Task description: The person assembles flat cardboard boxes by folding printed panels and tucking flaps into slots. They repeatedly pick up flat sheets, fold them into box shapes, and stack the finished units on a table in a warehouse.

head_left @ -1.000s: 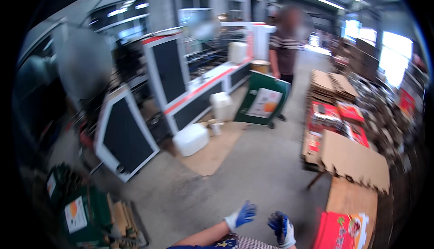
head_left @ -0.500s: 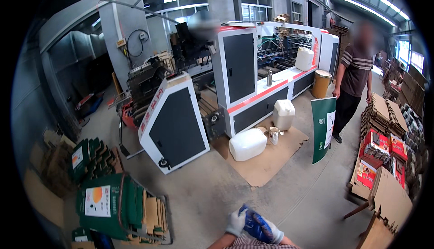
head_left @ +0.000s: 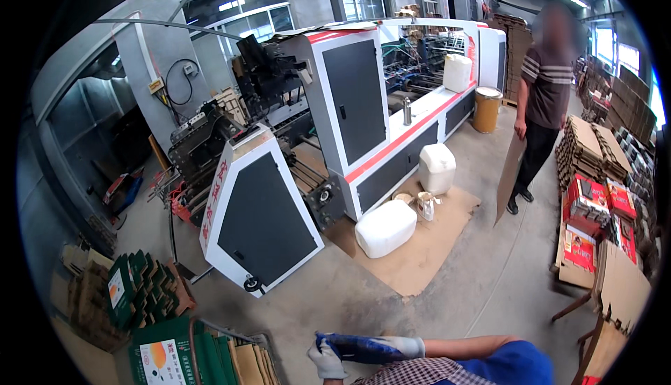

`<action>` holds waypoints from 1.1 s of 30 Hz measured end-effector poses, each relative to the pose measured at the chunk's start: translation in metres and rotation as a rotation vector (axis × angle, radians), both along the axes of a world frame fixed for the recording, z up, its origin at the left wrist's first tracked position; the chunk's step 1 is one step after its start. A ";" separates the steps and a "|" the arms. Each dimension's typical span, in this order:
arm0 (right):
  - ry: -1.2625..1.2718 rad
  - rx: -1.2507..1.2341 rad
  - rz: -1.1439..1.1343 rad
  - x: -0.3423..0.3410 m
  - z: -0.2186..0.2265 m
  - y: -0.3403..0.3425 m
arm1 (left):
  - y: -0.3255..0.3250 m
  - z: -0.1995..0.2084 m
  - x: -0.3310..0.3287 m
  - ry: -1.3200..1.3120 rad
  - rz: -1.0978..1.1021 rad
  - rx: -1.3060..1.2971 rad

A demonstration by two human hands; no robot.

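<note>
A long white-and-dark-grey machine (head_left: 349, 105) with red trim serves as landmark. To its right stands a co-worker (head_left: 546, 95) in a striped shirt and dark trousers, one hand at the upper edge of a brown cardboard sheet (head_left: 512, 168) that hangs beside the legs. Farther right of the machine lie stacks of red-printed cartons (head_left: 587, 202); green cartons (head_left: 162, 355) are packed upright in front of its left end. A flat cardboard mat (head_left: 426, 245) covers the floor along the machine's front, bearing two white jugs (head_left: 386, 228), one lying and one upright. A yellow-brown drum (head_left: 487, 111) stands by the machine's far right end, and a metal flask (head_left: 407, 111) stands on its ledge. Nearest the viewer, in front of the machine, the gloved left hand (head_left: 327, 359) is curled closed at the fingertip end of the blue-and-white right glove (head_left: 374, 348). The right hand (head_left: 349, 348), inside that glove, lies extended sideways; whether it grasps anything cannot be told.
</note>
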State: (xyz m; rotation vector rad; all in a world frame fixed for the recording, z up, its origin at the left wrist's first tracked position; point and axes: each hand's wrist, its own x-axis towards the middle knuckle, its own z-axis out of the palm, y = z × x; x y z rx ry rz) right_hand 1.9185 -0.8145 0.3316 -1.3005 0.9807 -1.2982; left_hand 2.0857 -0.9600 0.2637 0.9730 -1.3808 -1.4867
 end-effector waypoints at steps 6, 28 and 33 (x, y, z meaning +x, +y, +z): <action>0.022 -0.102 -0.072 -0.090 -0.005 -0.063 | -0.058 0.044 -0.097 0.197 -0.545 0.073; -0.919 0.029 -0.261 -0.048 -0.010 -0.240 | -0.294 0.026 -0.127 0.251 -0.141 0.459; -0.926 0.298 -0.262 -0.038 -0.034 -0.221 | -0.389 0.079 -0.074 0.215 0.235 0.227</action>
